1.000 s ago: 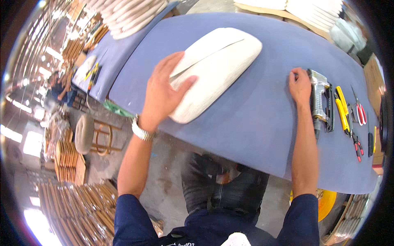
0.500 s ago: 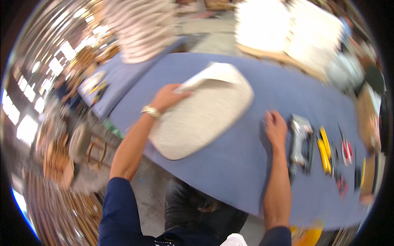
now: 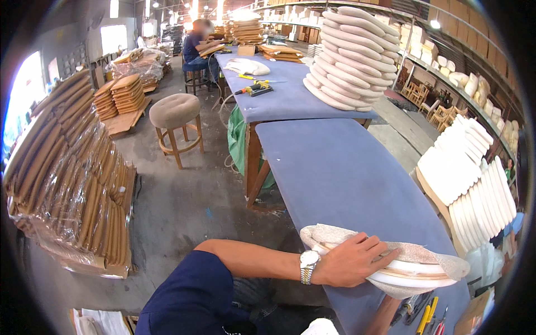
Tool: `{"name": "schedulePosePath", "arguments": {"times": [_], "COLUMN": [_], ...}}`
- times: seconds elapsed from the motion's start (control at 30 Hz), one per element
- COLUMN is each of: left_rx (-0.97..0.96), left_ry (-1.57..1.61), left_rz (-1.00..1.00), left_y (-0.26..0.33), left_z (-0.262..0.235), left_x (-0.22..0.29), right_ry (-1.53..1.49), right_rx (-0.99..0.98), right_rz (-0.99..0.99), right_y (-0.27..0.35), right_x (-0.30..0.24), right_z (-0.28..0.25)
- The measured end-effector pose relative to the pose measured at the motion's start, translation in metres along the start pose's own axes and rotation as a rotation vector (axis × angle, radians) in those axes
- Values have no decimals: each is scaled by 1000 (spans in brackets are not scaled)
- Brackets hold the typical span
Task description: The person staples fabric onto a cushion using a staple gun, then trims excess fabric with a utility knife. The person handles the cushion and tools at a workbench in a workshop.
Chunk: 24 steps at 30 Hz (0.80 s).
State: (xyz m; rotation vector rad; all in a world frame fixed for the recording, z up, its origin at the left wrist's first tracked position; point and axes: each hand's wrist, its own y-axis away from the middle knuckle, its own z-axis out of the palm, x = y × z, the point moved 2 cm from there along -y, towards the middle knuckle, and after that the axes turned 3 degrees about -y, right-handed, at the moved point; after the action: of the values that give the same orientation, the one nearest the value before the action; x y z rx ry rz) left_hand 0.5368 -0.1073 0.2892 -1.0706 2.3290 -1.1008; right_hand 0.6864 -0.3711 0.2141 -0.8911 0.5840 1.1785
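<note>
My left hand (image 3: 352, 261) grips the upper edge of a fabric-covered padded panel (image 3: 413, 258), fingers bent over its rim. The panel is tipped up over the blue-topped table, and its layered edge shows white padding and a thin wooden board. Loose beige fabric folds over its top side. Of my right arm only the forearm (image 3: 386, 312) shows below the panel. The panel hides my right hand, so its fingers cannot be seen.
Near the right forearm lie yellow-handled tools (image 3: 428, 314) and red-handled pliers (image 3: 440, 325). Beyond stands a second blue table with a tall cushion stack (image 3: 354, 61). A round stool (image 3: 175, 111) and wrapped stacks of panels (image 3: 72, 195) occupy the left. A person (image 3: 198, 44) sits far off.
My view has swung to the left and up. The panel, flat on the table before, is now tipped up with its edge showing. My right hand has gone behind it.
</note>
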Motion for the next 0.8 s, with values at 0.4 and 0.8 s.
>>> {"name": "schedulePosePath", "arguments": {"times": [0.4, 0.8], "left_rx": [-107, -357], "left_ry": [727, 920], "left_rz": [-650, -1075], "left_y": [37, 249], "left_z": [35, -12], "left_x": [-10, -97], "right_ry": [1126, 987], "right_rx": [-597, -1206], "right_rz": [-746, -491], "right_y": [-65, 124], "right_x": [-69, -181], "right_z": [311, 203]}}
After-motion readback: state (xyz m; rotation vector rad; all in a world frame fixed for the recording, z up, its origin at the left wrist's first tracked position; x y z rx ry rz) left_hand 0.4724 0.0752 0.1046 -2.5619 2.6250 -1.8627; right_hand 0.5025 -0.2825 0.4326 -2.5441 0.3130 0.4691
